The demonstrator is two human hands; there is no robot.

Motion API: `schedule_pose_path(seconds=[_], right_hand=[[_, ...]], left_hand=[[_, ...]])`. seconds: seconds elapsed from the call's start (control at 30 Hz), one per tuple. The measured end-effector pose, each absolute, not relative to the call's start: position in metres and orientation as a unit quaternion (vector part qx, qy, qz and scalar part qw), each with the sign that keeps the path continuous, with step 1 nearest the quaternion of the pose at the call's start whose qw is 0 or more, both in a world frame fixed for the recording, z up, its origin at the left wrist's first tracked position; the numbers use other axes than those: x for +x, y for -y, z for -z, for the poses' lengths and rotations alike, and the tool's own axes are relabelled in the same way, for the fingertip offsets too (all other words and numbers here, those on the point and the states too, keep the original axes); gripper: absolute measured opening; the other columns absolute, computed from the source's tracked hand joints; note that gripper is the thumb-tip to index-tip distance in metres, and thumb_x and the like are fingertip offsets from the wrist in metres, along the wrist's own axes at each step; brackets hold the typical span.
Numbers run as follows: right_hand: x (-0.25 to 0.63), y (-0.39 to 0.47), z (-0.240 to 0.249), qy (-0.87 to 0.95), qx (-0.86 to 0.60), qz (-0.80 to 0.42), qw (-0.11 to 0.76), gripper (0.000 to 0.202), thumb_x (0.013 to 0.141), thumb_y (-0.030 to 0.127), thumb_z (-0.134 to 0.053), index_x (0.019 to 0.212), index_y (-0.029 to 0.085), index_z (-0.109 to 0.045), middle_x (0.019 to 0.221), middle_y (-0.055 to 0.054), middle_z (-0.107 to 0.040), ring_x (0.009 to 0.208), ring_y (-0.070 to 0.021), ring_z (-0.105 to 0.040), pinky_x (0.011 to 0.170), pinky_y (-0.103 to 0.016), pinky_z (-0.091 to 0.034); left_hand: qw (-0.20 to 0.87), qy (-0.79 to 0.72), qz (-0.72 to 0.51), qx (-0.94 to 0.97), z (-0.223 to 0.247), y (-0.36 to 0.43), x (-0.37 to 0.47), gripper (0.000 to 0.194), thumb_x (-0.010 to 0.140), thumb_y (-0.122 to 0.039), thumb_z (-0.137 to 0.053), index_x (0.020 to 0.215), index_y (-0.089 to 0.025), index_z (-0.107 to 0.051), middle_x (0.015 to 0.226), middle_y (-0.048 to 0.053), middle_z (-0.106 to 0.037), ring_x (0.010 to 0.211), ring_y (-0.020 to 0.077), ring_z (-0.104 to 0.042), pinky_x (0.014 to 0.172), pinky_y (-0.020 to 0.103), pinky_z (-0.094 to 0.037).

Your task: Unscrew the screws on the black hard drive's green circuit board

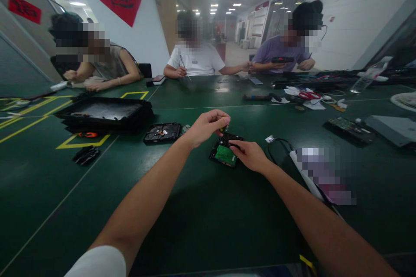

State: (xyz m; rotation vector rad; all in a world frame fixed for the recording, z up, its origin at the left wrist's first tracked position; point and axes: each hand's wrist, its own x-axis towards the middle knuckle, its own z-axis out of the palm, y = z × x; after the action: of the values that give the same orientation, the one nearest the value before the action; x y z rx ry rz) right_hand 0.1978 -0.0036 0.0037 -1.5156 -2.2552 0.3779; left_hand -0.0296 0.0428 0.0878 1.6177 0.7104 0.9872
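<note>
A hard drive (pixel 226 155) with a green circuit board lies on the green table in front of me. My left hand (pixel 209 126) is closed above its far end, pinching what looks like a small screwdriver (pixel 223 130) with a yellow and dark handle. Fingers cover most of that tool, and its tip is hard to make out. At the drive's right side, my right hand (pixel 248 152) has its fingers closed on the edge of the drive. Left of it lies a second hard drive (pixel 162 133), with small loose parts (pixel 185 129) beside it.
A black tray (pixel 104 110) stands at the left, with black scraps (pixel 86 155) nearer me. On the right are a white power strip (pixel 305 175), a circuit-board unit (pixel 349 130), a grey metal case (pixel 393 130) and a plastic bottle (pixel 370 75). Three people sit across the table.
</note>
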Motion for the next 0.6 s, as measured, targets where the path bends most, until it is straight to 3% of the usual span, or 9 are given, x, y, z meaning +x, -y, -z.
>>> schedule_pose_path(seconds=[0.1, 0.4, 0.6], right_hand=[[0.1981, 0.0031, -0.0027, 0.807, -0.538, -0.133, 0.202, 0.043, 0.107, 0.045, -0.050, 0.141, 0.028, -0.069, 0.091, -0.004, -0.078, 0.071, -0.0166, -0.066, 0.063, -0.028, -0.038], [0.1979, 0.0040, -0.0039, 0.806, -0.544, -0.132, 0.192, 0.043, 0.107, 0.045, -0.049, 0.142, 0.028, -0.069, 0.093, -0.004, -0.078, 0.074, -0.0168, -0.067, 0.063, -0.027, -0.039], [0.1971, 0.0052, -0.0068, 0.803, -0.547, -0.139, 0.192, 0.043, 0.108, 0.045, -0.049, 0.142, 0.028, -0.069, 0.093, -0.004, -0.079, 0.073, -0.0168, -0.067, 0.063, -0.028, -0.040]], left_hand=[[0.558, -0.292, -0.409, 0.660, -0.0897, -0.0425, -0.0304, 0.041, 0.089, -0.052, -0.077, 0.111, -0.018, -0.070, 0.096, 0.006, -0.070, 0.090, 0.0181, -0.069, 0.067, 0.025, -0.057], [0.568, -0.315, -0.449, 0.614, -0.0899, -0.0462, -0.0338, 0.029, 0.090, -0.046, -0.071, 0.094, -0.017, -0.073, 0.102, 0.011, -0.076, 0.095, 0.0211, -0.071, 0.063, 0.023, -0.055], [0.603, -0.308, -0.433, 0.596, -0.0854, -0.0515, -0.0349, 0.032, 0.092, -0.045, -0.062, 0.095, -0.016, -0.075, 0.104, 0.014, -0.078, 0.099, 0.0251, -0.073, 0.066, 0.028, -0.058]])
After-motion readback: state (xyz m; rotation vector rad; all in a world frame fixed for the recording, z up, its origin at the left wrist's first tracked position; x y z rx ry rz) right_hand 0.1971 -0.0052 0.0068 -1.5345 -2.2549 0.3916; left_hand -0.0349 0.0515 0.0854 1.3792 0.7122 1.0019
